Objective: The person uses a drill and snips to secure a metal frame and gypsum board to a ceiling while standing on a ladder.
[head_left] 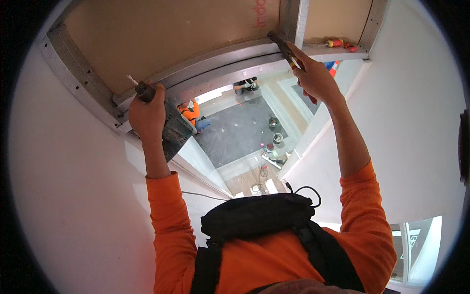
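My left hand (148, 115) is wrapped round the front of a dark power drill (175, 128), just behind its chuck. The light bit points up and left beside the metal frame (225, 59). The drill's rear body hangs below the frame, partly hidden by my wrist. My right hand (316, 78) is closed round a slim dark hand tool (281, 45) with yellow on its handle. Its dark head lies at the upper edge of the frame, against the brown board (181, 39); whether it is pliers or a hammer I cannot tell.
A red-and-yellow screwdriver (335, 43) and a small red item (351, 47) lie on the frame's right ledge. White walls (411, 127) rise on both sides. Far below, a person in orange (189, 112), another person (246, 85) and buckets (277, 138) are on the floor.
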The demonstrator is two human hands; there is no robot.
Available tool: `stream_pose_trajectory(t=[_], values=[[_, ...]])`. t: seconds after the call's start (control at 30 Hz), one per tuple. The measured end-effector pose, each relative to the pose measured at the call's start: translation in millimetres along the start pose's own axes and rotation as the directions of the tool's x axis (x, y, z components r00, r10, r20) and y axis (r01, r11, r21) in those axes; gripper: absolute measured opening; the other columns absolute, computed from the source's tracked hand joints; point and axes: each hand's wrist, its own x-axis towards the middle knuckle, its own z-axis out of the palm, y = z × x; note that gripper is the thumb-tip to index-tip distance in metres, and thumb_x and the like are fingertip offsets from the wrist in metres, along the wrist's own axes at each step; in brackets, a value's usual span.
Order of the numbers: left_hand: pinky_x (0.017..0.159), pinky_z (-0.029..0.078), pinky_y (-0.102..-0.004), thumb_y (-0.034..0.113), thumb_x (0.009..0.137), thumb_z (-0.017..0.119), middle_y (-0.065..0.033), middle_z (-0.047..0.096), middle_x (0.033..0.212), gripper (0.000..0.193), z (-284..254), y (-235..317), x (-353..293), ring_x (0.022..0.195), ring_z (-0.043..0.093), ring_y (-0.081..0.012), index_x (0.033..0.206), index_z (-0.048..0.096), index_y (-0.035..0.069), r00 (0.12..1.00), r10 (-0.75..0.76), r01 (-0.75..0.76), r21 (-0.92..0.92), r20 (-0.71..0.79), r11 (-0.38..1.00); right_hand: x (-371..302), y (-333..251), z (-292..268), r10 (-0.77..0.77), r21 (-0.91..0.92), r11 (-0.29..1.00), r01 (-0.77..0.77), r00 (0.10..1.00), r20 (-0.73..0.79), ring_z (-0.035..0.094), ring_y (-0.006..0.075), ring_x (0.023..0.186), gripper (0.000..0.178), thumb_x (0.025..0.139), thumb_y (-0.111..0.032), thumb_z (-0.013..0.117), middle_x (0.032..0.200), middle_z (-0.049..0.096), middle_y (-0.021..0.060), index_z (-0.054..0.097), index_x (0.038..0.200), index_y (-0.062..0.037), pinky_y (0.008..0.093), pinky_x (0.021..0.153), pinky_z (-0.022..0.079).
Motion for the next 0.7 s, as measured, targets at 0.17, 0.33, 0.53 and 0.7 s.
stream_pose_trajectory(t=[0.17,0.33,0.53,0.7], values=[[0.082,0.053,-0.046,0.048,0.079,0.066,-0.0185,0.072,0.091,0.045,-1.5,-2.0,6.8,0.091,0.069,-0.0377,0.089,0.073,0.004,1.0,-0.015,0.014,0.052,0.015,0.999,12.6,-2.3,-6.8,0.046,0.064,0.996,-0.053,0.993,0.112,0.061,0.0186,0.047,0.063,0.093,-0.008,0.051,0.087,0.068,0.0175,0.035,0.151,-0.0283,0.035,0.042,0.052],[0.075,0.054,-0.0475,0.047,0.077,0.069,-0.0184,0.071,0.082,0.042,6.1,-11.4,10.1,0.082,0.07,-0.0384,0.082,0.072,0.005,0.998,0.055,-0.055,-0.015,0.012,0.998,13.3,-2.1,8.5,0.042,0.123,0.991,-0.049,0.997,0.062,0.055,0.0155,0.043,0.06,0.095,-0.009,0.049,0.072,0.062,0.0113,0.036,0.151,-0.0287,0.0334,0.035,0.045],[0.068,0.055,-0.0476,0.042,0.076,0.069,-0.017,0.069,0.073,0.036,14.8,-4.5,4.2,0.074,0.07,-0.0366,0.079,0.07,0.006,0.994,0.088,-0.091,-0.048,-0.061,0.995,3.3,6.9,25.7,-0.055,0.314,0.944,0.098,0.988,-0.142,0.046,0.0096,0.042,0.061,0.098,-0.008,0.049,0.065,0.053,0.004,0.035,0.152,-0.0322,0.0273,0.036,0.041],[0.064,0.053,-0.0427,0.042,0.079,0.069,-0.0116,0.068,0.069,0.036,11.8,-5.5,-11.5,0.067,0.069,-0.0312,0.078,0.069,0.006,0.991,0.08,-0.089,-0.086,-0.103,0.992,-13.2,-7.9,22.2,0.013,0.275,0.961,-0.011,1.0,-0.002,0.047,0.007,0.048,0.059,0.099,-0.008,0.051,0.067,0.052,0.0007,0.035,0.152,-0.0276,0.0244,0.039,0.039]])
